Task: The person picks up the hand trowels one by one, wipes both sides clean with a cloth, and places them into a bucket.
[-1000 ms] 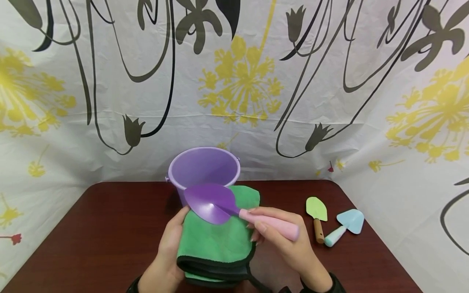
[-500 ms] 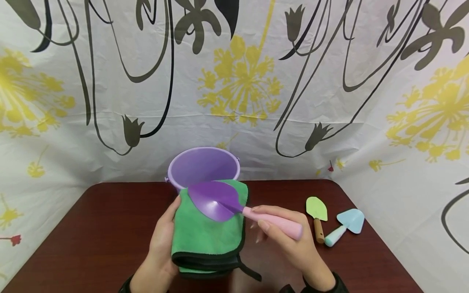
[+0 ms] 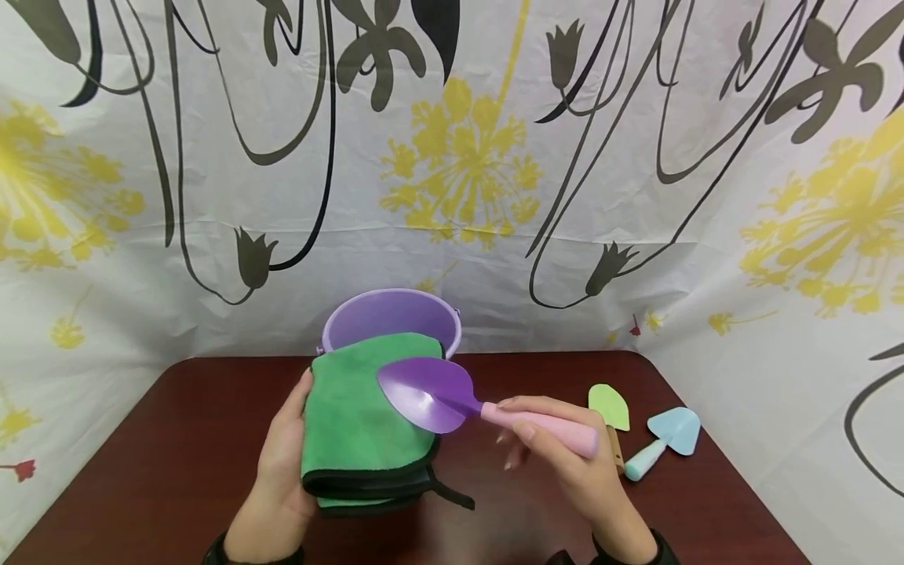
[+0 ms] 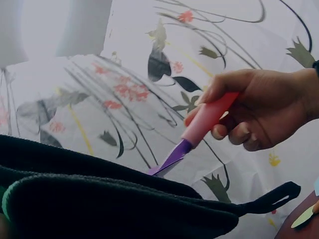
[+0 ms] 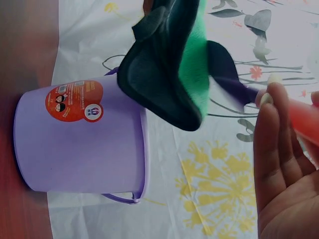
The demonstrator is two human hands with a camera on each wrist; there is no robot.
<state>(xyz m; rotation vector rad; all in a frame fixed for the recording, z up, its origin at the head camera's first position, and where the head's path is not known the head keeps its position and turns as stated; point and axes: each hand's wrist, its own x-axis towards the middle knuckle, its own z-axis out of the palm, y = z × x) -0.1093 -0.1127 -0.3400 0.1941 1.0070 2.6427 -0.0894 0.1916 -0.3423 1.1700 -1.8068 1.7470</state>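
Note:
In the head view my left hand (image 3: 278,463) grips a folded green cloth (image 3: 363,412) with black edging and a black loop, holding it up in front of the bucket. My right hand (image 3: 565,459) pinches the pink handle of a toy shovel (image 3: 432,394) between thumb and fingers. The purple blade overlaps the cloth's right side in this view; the right wrist view shows the blade (image 5: 224,69) close beside the green face, and whether they touch I cannot tell. Most of my left fingers are hidden behind the cloth.
A lilac bucket (image 3: 391,314) stands upright at the table's back edge, with an orange sticker (image 5: 75,99) on its side. To the right lie a green shovel (image 3: 609,406) with a wooden handle and a light blue shovel (image 3: 674,430). A patterned curtain (image 3: 452,157) hangs behind the dark table (image 3: 141,463).
My left hand has carried the cloth left and slightly up, so it covers more of the bucket's front. My right hand and the shovel have shifted a little right, and less of the blade overlaps the cloth.

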